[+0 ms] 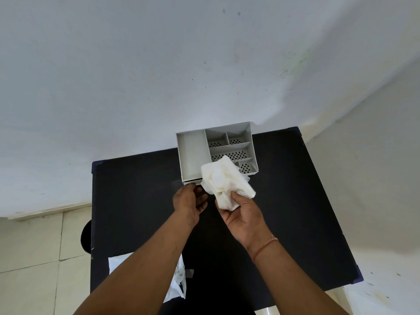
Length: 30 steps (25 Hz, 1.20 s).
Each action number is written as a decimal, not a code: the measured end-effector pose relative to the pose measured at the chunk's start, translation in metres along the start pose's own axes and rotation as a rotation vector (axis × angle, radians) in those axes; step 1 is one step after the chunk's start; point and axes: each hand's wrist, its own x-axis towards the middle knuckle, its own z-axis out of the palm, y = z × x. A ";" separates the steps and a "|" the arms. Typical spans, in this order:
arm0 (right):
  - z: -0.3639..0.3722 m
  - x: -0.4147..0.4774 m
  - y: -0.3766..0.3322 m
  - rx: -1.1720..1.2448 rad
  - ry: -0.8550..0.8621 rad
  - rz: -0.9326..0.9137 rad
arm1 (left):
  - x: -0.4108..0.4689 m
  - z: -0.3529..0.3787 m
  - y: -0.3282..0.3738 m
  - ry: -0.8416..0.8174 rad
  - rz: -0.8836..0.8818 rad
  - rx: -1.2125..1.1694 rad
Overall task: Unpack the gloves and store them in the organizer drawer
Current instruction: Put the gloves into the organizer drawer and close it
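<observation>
Gloves in my right grip, left fingers at the organizer's front edge.

On the near left of the black rectangular surface [136, 201], a clear, crumpled plastic packet [179, 280] lies partly hidden under my left forearm. My left hand [188, 203] reaches to the front lower edge of the grey plastic desk organizer with its divided, perforated compartments [193, 153]; its fingertips touch that edge, curled, though I cannot tell whether they pinch anything there. To the right, my right hand [243, 214], an orange thread at its wrist, pinches the bunched white thin gloves [225, 180] by their lower end, holding them just above the organizer's near right corner.
</observation>
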 end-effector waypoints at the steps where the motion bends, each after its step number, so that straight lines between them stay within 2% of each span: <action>1: -0.001 0.000 0.000 0.002 0.002 0.000 | 0.000 -0.002 -0.002 -0.001 -0.009 -0.011; 14: -0.014 0.001 -0.006 0.015 -0.002 -0.017 | -0.002 0.009 0.004 -0.003 0.003 -0.028; 21: -0.015 -0.001 -0.002 -0.001 0.026 -0.012 | -0.027 -0.014 -0.032 -0.020 -0.061 0.016; 27: -0.010 -0.009 0.020 -0.038 0.103 -0.027 | -0.039 -0.036 -0.045 -0.096 -0.133 0.052; 30: -0.009 -0.011 0.042 -0.041 0.125 -0.015 | -0.036 -0.042 -0.035 -0.052 -0.099 0.029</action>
